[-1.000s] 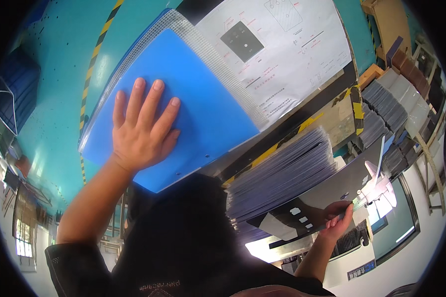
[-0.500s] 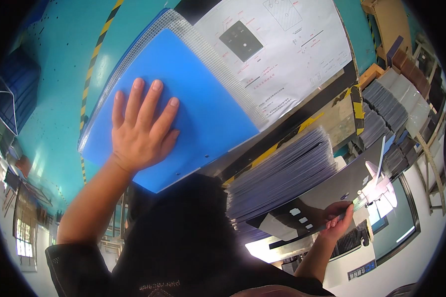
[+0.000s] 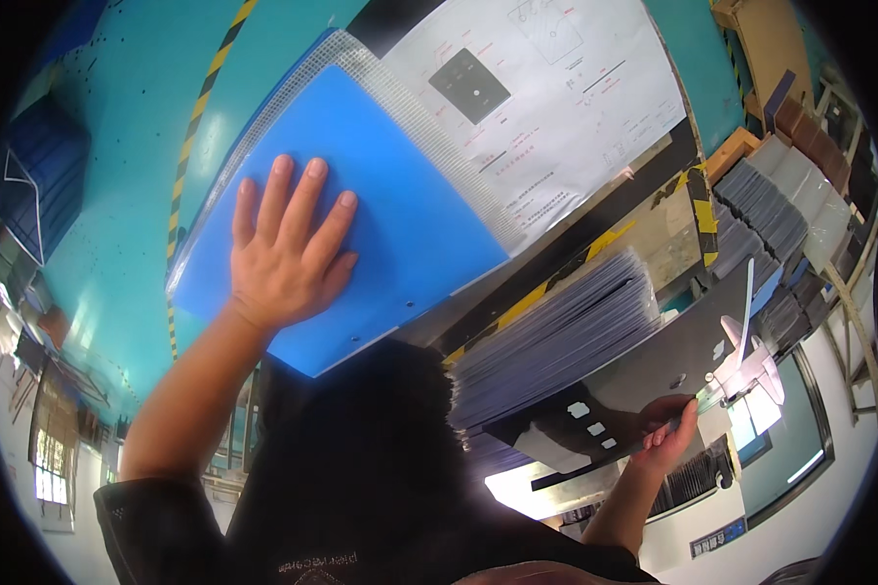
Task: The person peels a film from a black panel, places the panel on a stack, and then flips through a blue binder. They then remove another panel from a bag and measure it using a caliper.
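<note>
My left hand (image 3: 288, 244) lies flat, fingers spread, on a blue plastic folder (image 3: 410, 205). The folder rests on a clear mesh pouch (image 3: 361, 58), which partly covers a white printed sheet (image 3: 566, 97). My right hand (image 3: 665, 429) pinches the edge of a black binder cover (image 3: 644, 375), close to its white metal lever clip (image 3: 748, 363). A thick stack of clear sheet sleeves (image 3: 556, 336) sits in the binder between the two hands.
The surface is teal with yellow-black hazard tape (image 3: 205, 88). A dark blue crate (image 3: 29, 185) stands at the left. Several stacks of grey sleeves (image 3: 761, 205) and a wooden box (image 3: 766, 39) fill the right. My dark garment (image 3: 361, 468) covers the lower middle.
</note>
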{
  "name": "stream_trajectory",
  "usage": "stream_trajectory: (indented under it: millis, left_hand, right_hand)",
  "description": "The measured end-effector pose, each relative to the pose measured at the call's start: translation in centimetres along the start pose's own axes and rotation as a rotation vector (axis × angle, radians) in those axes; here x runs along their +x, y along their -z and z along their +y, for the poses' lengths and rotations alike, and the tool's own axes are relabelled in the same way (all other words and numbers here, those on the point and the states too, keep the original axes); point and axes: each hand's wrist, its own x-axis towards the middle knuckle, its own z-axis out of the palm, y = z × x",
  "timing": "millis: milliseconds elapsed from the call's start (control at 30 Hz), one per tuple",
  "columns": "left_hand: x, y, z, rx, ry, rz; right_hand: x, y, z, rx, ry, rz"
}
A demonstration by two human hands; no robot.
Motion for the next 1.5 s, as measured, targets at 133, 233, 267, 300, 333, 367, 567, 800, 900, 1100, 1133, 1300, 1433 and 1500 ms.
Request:
stream_trajectory:
  millis: [133,233,267,300,333,367,567,800,900,1100,1133,1300,1433,1500]
  left_hand:
    - [-0.3,-0.1,0.1,0.008,0.005,-0.005]
    - [-0.4,0.0,0.2,0.031,-0.01,0.0]
    - [-0.4,-0.1,0.3,0.03,0.022,-0.018]
    - [-0.4,-0.3,0.3,0.018,0.034,0.006]
    - [-0.3,-0.6,0.3,0.045,0.026,0.039]
    - [-0.6,-0.9,0.2,0.066,-0.04,-0.002]
    - [-2.9,-1.8,-0.9,0.048,0.039,0.026]
    - [1.3,11.0,4.4,-1.606,0.016,-0.777]
    - [1.5,14.9,7.5,-1.918,-0.097,-1.068]
    - [-0.5,15.9,8.0,-1.878,0.053,-0.901]
    - [-0.6,15.4,7.7,-1.839,0.144,-0.871]
    - [-0.3,15.2,7.4,-1.708,-0.032,-1.071]
    - [-1.0,18.6,9.0,-1.688,-0.227,-1.105]
    - [-2.0,20.7,10.6,-1.702,-0.246,-1.053]
  right_hand:
    - [0.0,-0.4,0.3,-0.125,0.09,0.073]
    - [0.0,-0.8,0.5,-0.128,0.08,-0.003]
    - [0.0,-1.0,0.7,-0.117,0.05,0.091]
    - [0.0,-1.2,0.7,-0.131,0.069,0.003]
    - [0.0,-1.5,0.7,-0.101,0.011,0.001]
    - [-0.2,-1.6,0.5,-0.108,0.017,-0.039]
    - [-8.2,-1.3,0.7,0.081,0.207,-0.249]
    - [-22.8,-2.7,3.2,0.416,0.321,-0.255]
    - [-24.9,-3.2,4.4,0.458,0.284,-0.22]
    - [-29.9,-2.7,8.5,0.754,0.48,-0.481]
    - [-30.4,-2.9,8.9,0.757,0.473,-0.42]
    - [-30.1,-1.3,6.4,0.457,0.621,-0.143]
    - [-28.6,4.6,1.2,0.125,0.739,0.196]
    - [-29.8,5.3,0.0,-0.06,0.785,0.529]
